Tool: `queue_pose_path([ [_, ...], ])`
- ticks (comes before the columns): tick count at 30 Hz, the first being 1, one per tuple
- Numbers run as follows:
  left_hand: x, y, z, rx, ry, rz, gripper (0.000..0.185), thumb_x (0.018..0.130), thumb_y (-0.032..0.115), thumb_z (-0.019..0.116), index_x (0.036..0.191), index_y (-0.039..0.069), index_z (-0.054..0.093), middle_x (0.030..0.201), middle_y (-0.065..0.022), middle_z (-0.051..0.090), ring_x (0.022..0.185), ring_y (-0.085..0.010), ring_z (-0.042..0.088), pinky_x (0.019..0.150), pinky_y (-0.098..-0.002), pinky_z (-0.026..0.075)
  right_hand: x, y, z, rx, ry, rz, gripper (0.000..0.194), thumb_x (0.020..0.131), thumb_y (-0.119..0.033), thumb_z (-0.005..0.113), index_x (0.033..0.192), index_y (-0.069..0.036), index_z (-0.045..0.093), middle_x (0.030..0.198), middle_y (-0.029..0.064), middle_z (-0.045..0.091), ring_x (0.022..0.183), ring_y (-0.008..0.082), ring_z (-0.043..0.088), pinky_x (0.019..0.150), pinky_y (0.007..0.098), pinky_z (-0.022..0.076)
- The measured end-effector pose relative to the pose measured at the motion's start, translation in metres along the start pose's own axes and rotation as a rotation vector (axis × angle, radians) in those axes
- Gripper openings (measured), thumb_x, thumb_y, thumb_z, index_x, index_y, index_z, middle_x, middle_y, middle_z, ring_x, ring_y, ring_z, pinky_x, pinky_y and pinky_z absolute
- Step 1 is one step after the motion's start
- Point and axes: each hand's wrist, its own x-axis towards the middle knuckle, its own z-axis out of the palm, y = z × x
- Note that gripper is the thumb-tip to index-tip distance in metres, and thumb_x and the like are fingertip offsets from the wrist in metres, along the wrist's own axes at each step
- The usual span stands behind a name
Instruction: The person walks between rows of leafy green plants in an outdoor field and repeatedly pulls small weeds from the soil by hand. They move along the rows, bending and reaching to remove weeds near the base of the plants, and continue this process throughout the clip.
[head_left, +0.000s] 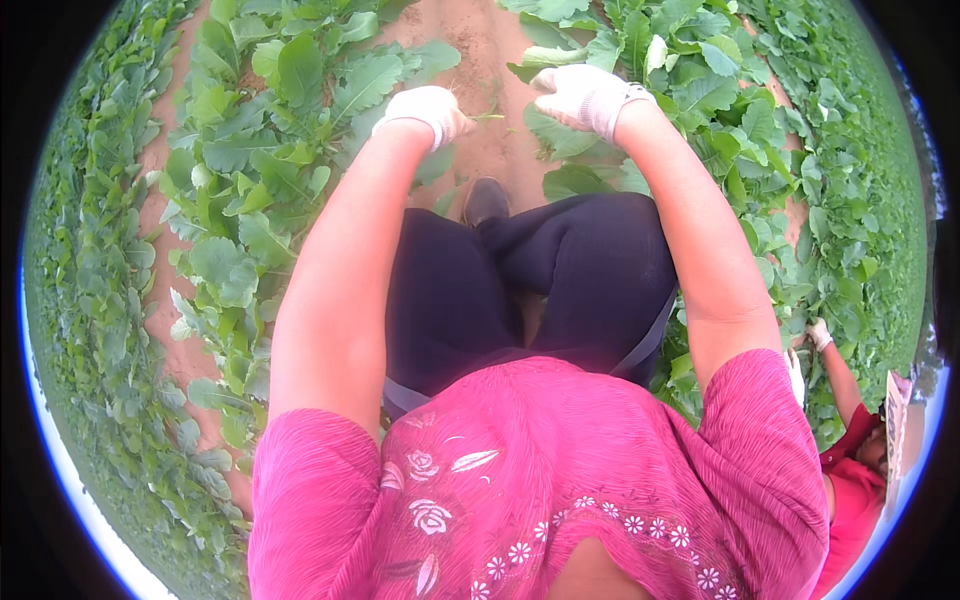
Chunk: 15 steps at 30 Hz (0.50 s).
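My left hand (426, 112), in a white knit glove, hovers over the inner edge of the left row of leafy green plants (259, 135). Its fingers are curled in, and a thin green blade (489, 117) pokes out at the fingertips. My right hand (585, 97), gloved alike, is at the inner edge of the right row of leafy plants (697, 97), with broad leaves just above and below it. Its fingers are bent towards the soil; whether anything is in them I cannot tell.
Reddish bare soil (491, 142) runs between the two rows, with my dark shoe (486, 201) on it. My bent knees (607, 240) are close behind my hands. Further crop rows (862, 225) lie to either side. At the lower right, another person (855, 480) reaches a gloved hand (819, 334) into plants.
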Motion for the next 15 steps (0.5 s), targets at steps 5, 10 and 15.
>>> queue_pose_path([
  [5,0.024,0.096,0.070,0.119,-0.093,0.004,0.052,0.095,0.041,0.059,0.140,0.015,0.058,0.139,-0.0047,0.063,0.130,-0.0252,0.057,0.104,-0.0403,0.045,-0.041,-0.074,-0.018,0.219,0.688,-0.457,0.038,0.097,-0.034,0.051,0.121,-0.007,0.063,0.102,0.0162,0.071,0.097,0.0329,0.069,0.087,0.0458,0.0538],
  [10,0.018,0.108,0.144,-0.133,-0.041,-0.034,0.051,0.095,0.042,0.059,0.138,0.015,0.058,0.138,-0.0063,0.062,0.129,-0.0257,0.057,0.106,-0.0408,0.044,-0.052,-0.094,0.000,0.346,0.517,-0.582,0.037,0.097,-0.032,0.058,0.126,-0.009,0.058,0.103,0.0138,0.067,0.099,0.0312,0.066,0.086,0.0446,0.0529],
  [15,0.030,0.097,0.172,-0.344,0.006,-0.098,0.049,0.096,0.043,0.058,0.137,0.015,0.058,0.137,-0.0078,0.061,0.129,-0.0262,0.056,0.107,-0.0412,0.043,-0.037,-0.080,0.021,0.124,0.398,-0.516,0.038,0.095,-0.027,0.061,0.129,-0.011,0.054,0.103,0.0107,0.065,0.093,0.0282,0.065,0.084,0.0422,0.0519],
])
